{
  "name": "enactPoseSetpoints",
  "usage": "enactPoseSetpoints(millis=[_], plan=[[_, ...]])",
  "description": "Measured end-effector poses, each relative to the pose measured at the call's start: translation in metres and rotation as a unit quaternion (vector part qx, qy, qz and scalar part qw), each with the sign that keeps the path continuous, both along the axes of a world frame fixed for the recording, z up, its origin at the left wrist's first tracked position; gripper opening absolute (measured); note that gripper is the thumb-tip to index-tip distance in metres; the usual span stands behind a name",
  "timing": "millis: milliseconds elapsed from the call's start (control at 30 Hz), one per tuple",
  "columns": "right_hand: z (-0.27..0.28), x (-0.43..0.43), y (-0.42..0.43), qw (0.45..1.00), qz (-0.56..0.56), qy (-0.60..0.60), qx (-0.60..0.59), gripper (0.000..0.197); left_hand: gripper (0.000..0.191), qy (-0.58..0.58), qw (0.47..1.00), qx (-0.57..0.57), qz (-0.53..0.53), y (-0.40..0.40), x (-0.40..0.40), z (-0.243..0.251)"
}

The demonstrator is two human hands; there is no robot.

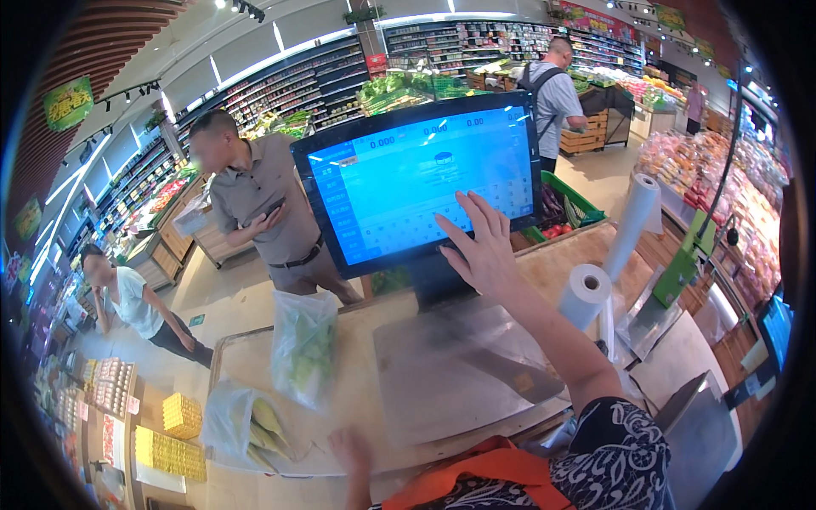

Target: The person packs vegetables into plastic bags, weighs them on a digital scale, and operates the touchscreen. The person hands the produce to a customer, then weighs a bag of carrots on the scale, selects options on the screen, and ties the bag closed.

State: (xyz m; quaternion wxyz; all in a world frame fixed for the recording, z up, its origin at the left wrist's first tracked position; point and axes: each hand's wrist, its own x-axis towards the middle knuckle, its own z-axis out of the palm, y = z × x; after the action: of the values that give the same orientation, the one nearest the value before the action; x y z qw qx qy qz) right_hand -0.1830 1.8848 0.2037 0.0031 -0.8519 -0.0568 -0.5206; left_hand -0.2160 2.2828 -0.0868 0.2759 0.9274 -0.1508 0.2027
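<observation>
My right hand (479,252) reaches up to the touchscreen of a weighing scale (408,185). Its fingers are spread over the lower right of the screen, around the on-screen keyboard, and hold nothing. Below the screen lies the flat metal weighing plate (440,376), with nothing on it but a small orange sticker. My left hand (352,449) is blurred at the counter's near edge; its fingers cannot be made out. Left of the plate stands a clear plastic bag of green vegetables (306,350). Nearer me, an open plastic bag (226,414) holds long yellow-green produce (264,424), which sticks out of its mouth.
Two rolls of plastic bags (586,290) stand on the counter (363,325) at right, beside a green bag sealer (685,258). A person holding a phone (268,191) stands across the counter. Another person (140,299) stands farther left. A green crate (570,201) sits behind the screen.
</observation>
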Motion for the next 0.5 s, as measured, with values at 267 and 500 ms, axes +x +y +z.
enactPoseSetpoints(millis=[267,500], plan=[[-0.006,0.0,0.002,1.0,-0.001,-0.012,0.002,0.047,0.015,-0.028,0.999,0.001,0.022,-0.006,-0.004,0.013],[-0.017,-0.016,-0.023,0.998,-0.022,-0.036,0.047,0.042,0.016,-0.02,1.0,-0.014,0.012,-0.014,0.01,0.021]])
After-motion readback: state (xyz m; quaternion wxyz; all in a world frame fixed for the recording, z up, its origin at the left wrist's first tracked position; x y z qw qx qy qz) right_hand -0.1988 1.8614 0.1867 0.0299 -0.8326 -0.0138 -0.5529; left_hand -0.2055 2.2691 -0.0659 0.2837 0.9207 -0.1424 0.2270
